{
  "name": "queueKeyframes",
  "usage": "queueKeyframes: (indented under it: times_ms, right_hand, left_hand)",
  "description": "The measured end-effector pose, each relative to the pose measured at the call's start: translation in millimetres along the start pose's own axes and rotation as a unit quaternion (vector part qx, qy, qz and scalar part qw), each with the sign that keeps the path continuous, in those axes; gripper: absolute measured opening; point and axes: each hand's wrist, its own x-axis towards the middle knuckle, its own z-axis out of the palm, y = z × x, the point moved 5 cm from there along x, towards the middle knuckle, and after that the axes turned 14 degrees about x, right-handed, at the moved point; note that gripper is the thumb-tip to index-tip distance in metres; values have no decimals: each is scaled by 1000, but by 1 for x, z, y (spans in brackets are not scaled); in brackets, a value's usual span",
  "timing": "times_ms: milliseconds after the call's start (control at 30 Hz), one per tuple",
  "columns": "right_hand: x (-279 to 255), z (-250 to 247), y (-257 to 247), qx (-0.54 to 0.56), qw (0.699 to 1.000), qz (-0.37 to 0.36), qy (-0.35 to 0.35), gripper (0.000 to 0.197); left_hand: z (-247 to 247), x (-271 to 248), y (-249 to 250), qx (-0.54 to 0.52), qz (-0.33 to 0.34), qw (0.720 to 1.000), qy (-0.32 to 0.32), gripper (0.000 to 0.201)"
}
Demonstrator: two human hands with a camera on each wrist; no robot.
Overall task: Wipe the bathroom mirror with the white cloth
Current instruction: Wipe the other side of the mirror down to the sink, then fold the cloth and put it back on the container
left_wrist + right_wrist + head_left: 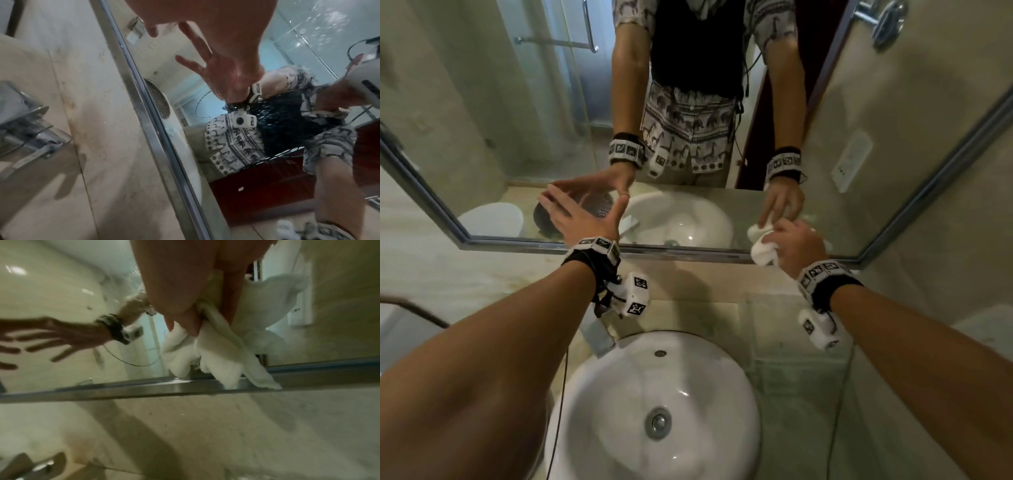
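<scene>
A large mirror in a metal frame hangs on the wall above the basin. My right hand grips a bunched white cloth against the glass near the mirror's lower right edge. In the right wrist view the white cloth hangs down over the frame's bottom rail, pinched between my fingers. My left hand is raised at the mirror's lower left, fingers spread and straight, holding nothing. The left wrist view shows my left hand close to the glass with its reflection just beyond; contact cannot be told.
A round white basin sits on the stone counter directly below my arms. A chrome tap stands at its back left. The tiled wall closes in on the right. The mirror reflects a glass shower screen and a dark red door.
</scene>
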Motion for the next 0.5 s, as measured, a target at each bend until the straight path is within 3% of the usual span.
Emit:
queueKeyframes:
  times_ms: [133,233,367,500]
  right_hand:
    - [10,6,-37,77,997,23,5,36]
    - [12,10,-65,259,963,72,32,27]
    - [13,27,-101,425,895,131,46,28]
    - [12,48,-141,487,858,163,18,28]
  left_hand:
    - [-11,-23,9,52,-47,997,-42,108]
    - [-6,-29,-2,87,-52,987,-126,89]
    - [1,-53,-16,-9,0,958,-285,41]
    - [-20,-81,-33,-123,-5,917,-379,42]
